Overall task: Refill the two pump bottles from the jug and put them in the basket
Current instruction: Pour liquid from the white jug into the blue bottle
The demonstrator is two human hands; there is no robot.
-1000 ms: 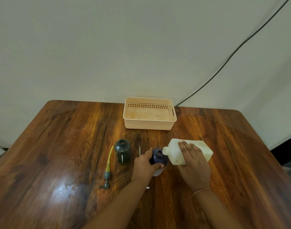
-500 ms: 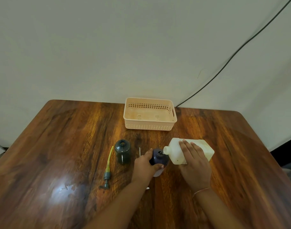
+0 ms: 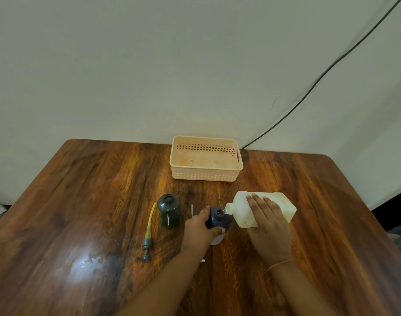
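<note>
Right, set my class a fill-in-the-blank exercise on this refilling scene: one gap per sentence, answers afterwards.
1. The left hand grips the dark purple bottle while the right hand tilts the white plastic ____ to its mouth.
2. The grey pump with a yellow tube lies on the wooden table, to the ____ of the dark green round bottle.
3. The peach perforated plastic basket is ____.
Missing words: jug; left; empty.

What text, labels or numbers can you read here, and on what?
None can be read.
white jug: no label or print on the side shown.
blue bottle, green bottle: plain.
basket: plain; the faint marks on its floor are too blurred to tell.
</note>
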